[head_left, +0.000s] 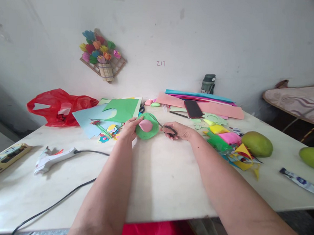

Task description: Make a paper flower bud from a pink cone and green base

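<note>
My left hand (129, 128) grips the left edge of a round green paper piece (147, 134) above the table. A pink drop-shaped piece (146, 125) sits at the middle of the green one. My right hand (179, 130) is closed around the black handles of a pair of scissors (169, 130). The blades point left and reach the upper right edge of the green paper; whether they are parted there is too small to tell.
Left are a glue gun (54, 160) with its cord, a power strip (5, 158), a red plastic bag (61, 107) and a green paper sheet (124, 110). A phone (193, 109), paper scraps (240, 157), a mango (256, 143) and a tube (301, 182) lie right.
</note>
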A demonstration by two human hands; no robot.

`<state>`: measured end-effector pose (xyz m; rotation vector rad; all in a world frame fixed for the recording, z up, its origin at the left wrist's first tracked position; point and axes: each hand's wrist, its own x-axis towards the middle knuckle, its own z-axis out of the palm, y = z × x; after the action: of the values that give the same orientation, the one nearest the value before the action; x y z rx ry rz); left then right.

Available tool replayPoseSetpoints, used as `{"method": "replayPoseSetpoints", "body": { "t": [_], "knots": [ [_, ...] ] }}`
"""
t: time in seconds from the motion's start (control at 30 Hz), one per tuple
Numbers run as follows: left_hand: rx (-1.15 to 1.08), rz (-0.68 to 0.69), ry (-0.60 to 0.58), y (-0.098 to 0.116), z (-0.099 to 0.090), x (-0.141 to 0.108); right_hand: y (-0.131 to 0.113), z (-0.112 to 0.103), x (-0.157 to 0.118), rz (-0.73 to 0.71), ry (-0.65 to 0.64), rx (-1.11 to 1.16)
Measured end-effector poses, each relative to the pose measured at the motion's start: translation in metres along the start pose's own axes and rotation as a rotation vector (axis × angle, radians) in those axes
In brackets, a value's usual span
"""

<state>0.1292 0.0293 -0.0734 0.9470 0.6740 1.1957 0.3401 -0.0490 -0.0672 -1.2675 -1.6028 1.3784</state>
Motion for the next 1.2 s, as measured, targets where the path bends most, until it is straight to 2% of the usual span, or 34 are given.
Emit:
{"method": "replayPoseSetpoints", "body": {
  "t": [0.2,0.53,0.8,1.2],
  "knots": [
    [-0.003,0.0,0.017,0.0008,0.0007,-0.0002,-0.0053,0.0032,-0.0034,0.015,0.038,-0.055],
    [0.022,-0.028,0.003,0.0054,0.0036,-0.0052,-0.0052,0.0033,-0.0035,-0.007,0.016,0.036],
    [0.055,-0.108,0.083,0.008,0.0057,-0.0052,-0.009,0.0062,-0.0046,-0.015,0.011,0.049],
    [0.13,-0.113,-0.032,0.0069,0.0058,-0.0054,-0.0076,0.0059,-0.0045,-0.03,0.002,0.005]
  ]
}}
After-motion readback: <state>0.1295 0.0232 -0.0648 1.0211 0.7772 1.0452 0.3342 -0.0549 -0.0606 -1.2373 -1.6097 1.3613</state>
